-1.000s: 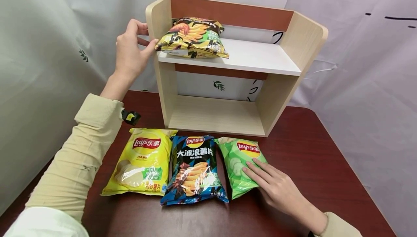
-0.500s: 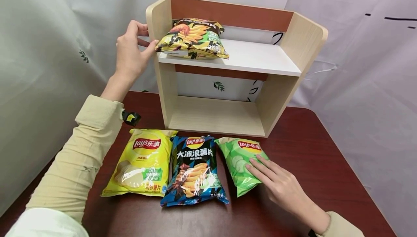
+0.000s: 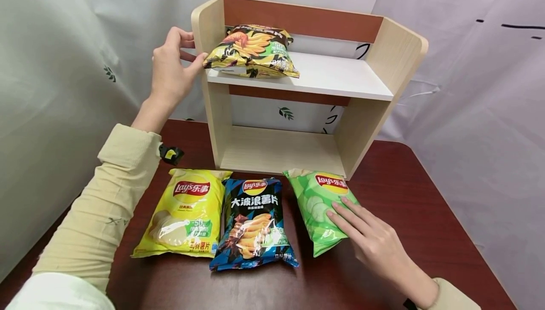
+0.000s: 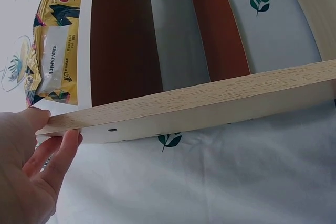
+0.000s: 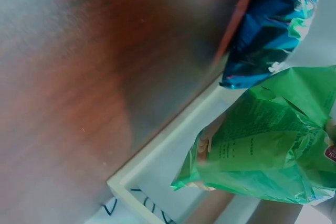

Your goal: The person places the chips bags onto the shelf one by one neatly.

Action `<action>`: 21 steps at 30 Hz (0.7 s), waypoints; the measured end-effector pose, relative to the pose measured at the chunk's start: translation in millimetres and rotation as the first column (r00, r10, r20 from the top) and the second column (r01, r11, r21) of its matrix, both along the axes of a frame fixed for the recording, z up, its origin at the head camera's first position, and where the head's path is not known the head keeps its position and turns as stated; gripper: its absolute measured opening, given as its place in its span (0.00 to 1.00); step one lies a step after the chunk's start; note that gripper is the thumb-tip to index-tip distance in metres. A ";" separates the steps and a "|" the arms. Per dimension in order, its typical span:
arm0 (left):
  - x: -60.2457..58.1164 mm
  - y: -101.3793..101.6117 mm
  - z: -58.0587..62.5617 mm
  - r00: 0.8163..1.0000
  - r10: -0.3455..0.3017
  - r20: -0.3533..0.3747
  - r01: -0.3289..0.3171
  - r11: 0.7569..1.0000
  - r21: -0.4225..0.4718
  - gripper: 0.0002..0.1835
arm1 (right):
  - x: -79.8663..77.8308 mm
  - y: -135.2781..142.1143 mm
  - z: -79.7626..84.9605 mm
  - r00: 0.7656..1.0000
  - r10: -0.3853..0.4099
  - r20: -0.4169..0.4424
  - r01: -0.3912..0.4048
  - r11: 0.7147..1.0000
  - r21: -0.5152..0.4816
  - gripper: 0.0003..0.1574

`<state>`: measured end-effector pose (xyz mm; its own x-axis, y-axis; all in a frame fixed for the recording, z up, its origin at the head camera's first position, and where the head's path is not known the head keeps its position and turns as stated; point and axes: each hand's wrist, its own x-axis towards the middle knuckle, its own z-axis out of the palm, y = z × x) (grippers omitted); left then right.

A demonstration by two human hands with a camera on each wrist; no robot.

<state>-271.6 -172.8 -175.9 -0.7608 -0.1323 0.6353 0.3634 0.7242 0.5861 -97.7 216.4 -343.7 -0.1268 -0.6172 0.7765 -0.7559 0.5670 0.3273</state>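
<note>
In the head view my left hand (image 3: 170, 66) grips the left side panel of a two-tier wooden shelf (image 3: 276, 151), thumb in front and fingers behind. The left wrist view shows that thumb and those fingers on either side of the panel edge. A green bag of Lay's chips (image 3: 317, 208) is held at its lower right by my right hand (image 3: 379, 243), fingers over its front. Its back faces the right wrist camera, raised off the table. A blue chip bag (image 3: 255, 225) and a yellow chip bag (image 3: 185, 213) lie on the table to its left.
A black-and-gold chip bag (image 3: 253, 52) lies on the left of the upper white shelf board (image 3: 336, 73). The shelf stands on a dark red-brown table (image 3: 396, 182). White cloth (image 3: 460, 92) hangs around the table.
The green chip bag has tilted up and moved slightly right, away from the blue bag, with my right hand. Its top now overlaps the shelf's lower edge in view. My left hand stays put.
</note>
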 end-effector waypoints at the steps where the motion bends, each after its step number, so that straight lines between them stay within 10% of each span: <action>1: -0.3 0.0 -0.1 1.000 -0.002 -0.002 0.002 1.000 0.001 0.21 | 0.1 0.0 2.3 1.000 0.002 -0.005 -0.002 1.000 -0.006 0.25; 21: -1.9 -0.3 -1.0 1.000 -0.013 -0.025 0.013 1.000 0.007 0.20 | -3.2 -2.4 39.9 0.988 0.031 -0.152 -0.046 0.994 -0.099 0.28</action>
<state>-273.4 -173.0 -176.9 -0.7465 -0.1271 0.6531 0.3874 0.7150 0.5819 -100.9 214.0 -303.8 0.0183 -0.5364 0.8438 -0.7244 0.5746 0.3810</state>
